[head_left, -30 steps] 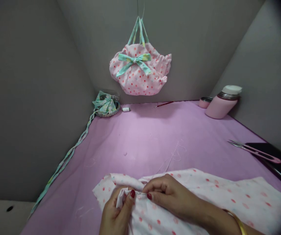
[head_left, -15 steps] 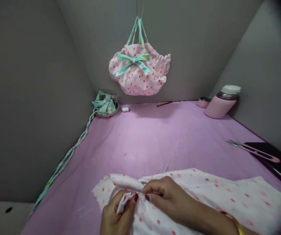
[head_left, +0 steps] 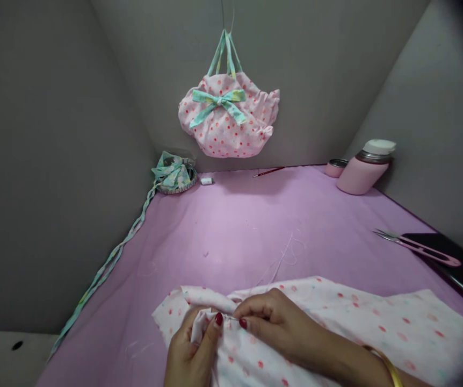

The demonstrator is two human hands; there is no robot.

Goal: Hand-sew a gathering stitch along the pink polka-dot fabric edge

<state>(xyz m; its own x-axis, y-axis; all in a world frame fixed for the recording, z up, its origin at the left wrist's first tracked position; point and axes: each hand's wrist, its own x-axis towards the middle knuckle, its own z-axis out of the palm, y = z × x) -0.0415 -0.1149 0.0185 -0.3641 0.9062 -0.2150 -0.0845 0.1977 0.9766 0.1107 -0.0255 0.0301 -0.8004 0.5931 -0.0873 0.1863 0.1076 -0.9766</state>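
My left hand [head_left: 195,344] is closed on a gathered fold of the white fabric with red dots [head_left: 251,357], its thumb pressing on top. Just right of it, my right hand [head_left: 272,322] pinches a thin sewing needle [head_left: 230,317] at the fold, its tip in the gathers. The fingertips of both hands are close together but apart. From behind the right hand a loose white thread [head_left: 283,258] runs out over the purple cloth in loops. The rest of the fabric spreads to the right under my right forearm.
Pink thread snips [head_left: 420,249] lie on a dark flat object [head_left: 449,247] at right. A pink bottle [head_left: 362,174] and its cup [head_left: 336,167] stand at the back right. A dotted fabric piece with a bow [head_left: 227,129] hangs ahead. A basket [head_left: 175,188] holds green fabric strips.
My left thumb has shifted slightly up and left along the fold, opening a wider gap to the right fingertips. The right hand has barely moved.
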